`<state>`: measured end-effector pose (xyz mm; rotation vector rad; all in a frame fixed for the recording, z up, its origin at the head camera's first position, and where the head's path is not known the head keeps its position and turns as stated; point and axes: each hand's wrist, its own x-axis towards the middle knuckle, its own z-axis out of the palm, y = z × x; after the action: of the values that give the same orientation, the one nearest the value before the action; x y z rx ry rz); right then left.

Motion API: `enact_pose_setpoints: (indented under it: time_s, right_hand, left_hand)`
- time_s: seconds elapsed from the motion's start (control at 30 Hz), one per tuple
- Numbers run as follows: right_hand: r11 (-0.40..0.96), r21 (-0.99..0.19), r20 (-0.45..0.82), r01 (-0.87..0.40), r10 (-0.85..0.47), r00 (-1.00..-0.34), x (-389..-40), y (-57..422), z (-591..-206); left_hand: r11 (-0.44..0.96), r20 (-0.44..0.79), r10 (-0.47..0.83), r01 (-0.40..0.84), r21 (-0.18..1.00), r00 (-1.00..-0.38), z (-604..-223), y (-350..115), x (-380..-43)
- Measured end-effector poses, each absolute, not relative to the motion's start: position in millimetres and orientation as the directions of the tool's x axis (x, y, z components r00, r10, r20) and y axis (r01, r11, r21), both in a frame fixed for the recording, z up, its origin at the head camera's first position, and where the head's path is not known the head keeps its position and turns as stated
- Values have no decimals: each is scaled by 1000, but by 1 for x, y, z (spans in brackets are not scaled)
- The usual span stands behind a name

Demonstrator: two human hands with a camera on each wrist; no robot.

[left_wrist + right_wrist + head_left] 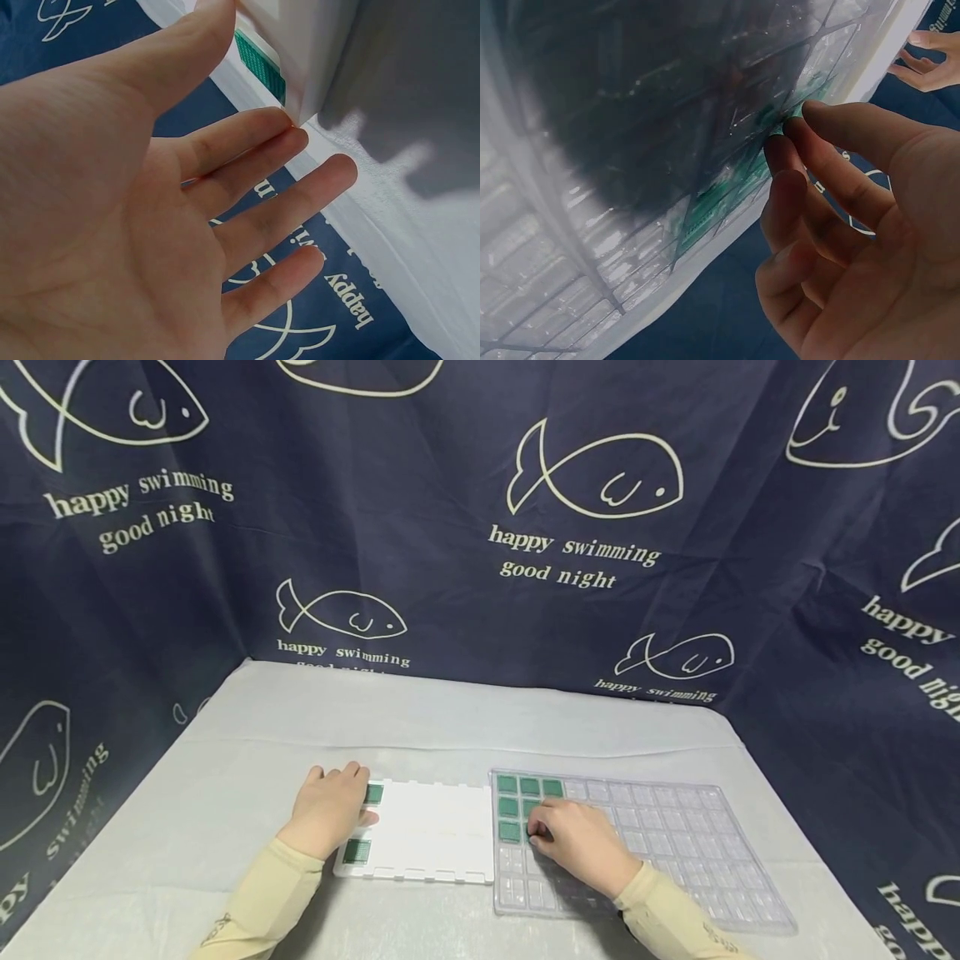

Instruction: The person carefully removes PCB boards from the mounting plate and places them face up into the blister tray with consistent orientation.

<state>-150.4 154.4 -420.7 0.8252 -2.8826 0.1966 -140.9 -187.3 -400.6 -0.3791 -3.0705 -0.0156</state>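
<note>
A white flat board (435, 831) with notched edges lies on the table, with green squares (356, 852) at its left side. My left hand (327, 810) rests at that side, thumb over the board and straight fingers (277, 210) along its edge. Against its right side stands a clear plastic tray (652, 818) of small compartments. Several green square pieces (507, 807) fill compartments at its far left corner. There my right hand (581, 843) pinches a small green piece between thumb and fingertips (814, 112), low at the tray; the hand mostly covers the piece.
A white cloth covers the table (405, 714). Dark blue curtains (450, 527) with white fish drawings and lettering hang behind it and at both sides. The tray's right part (720, 860) shows see-through compartments.
</note>
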Motion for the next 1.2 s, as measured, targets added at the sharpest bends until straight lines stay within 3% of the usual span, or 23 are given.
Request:
enact_pose_setpoints:
  time_s: [0.43,0.8,1.2]
  right_hand:
    - [823,-121,169,-555,-534,-829,-156,138,-409]
    - [753,-70,217,-654,-629,-747,-174,94,-398]
    - [675,-40,181,-736,-720,-670,-195,28,-396]
  left_hand:
    - [972,64,236,236,-18,-970,-403,-186,-144]
    - [967,81,253,253,-11,-964,-406,-190,-146]
    - [971,44,239,239,7,-970,-404,-190,-147]
